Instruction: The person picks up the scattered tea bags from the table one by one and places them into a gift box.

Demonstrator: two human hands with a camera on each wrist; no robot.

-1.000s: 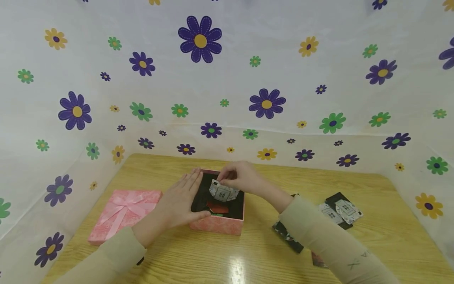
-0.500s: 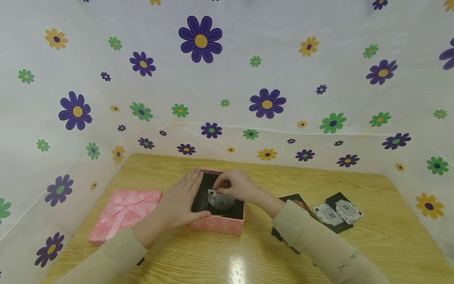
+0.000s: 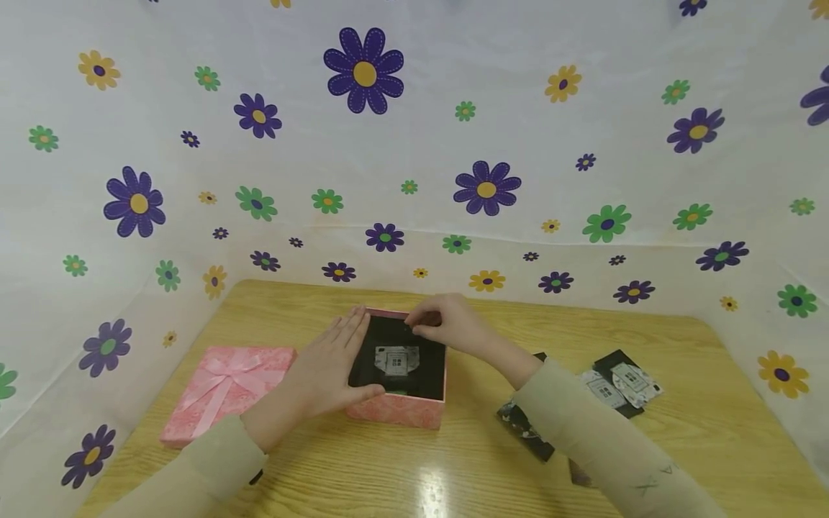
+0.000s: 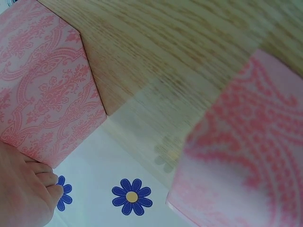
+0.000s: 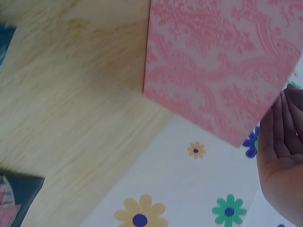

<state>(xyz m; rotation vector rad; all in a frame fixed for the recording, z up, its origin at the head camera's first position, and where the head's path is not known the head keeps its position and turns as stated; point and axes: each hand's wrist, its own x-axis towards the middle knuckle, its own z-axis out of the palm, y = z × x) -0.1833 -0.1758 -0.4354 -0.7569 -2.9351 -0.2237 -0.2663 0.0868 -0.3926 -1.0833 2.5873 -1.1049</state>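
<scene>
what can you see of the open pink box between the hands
The box has pink patterned walls, seemingly cardboard, and a black interior. It stands upright, lidless, on the wooden table with a gray printed piece inside. The left hand rests along its left side; the right hand is by its far right corner.

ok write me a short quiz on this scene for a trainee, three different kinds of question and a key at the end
1. True or false: the pink lid lies apart from the pink box.
2. Where is the pale patterned piece nearest the right hand?
A) on the lid
B) inside the box
C) on the bare tabletop
3. Fill in: the ____ hand rests along the box's left edge, fingers straight.

Key:
1. True; both sit separately on the table.
2. B, inside the box.
3. Left: the left hand.
</scene>
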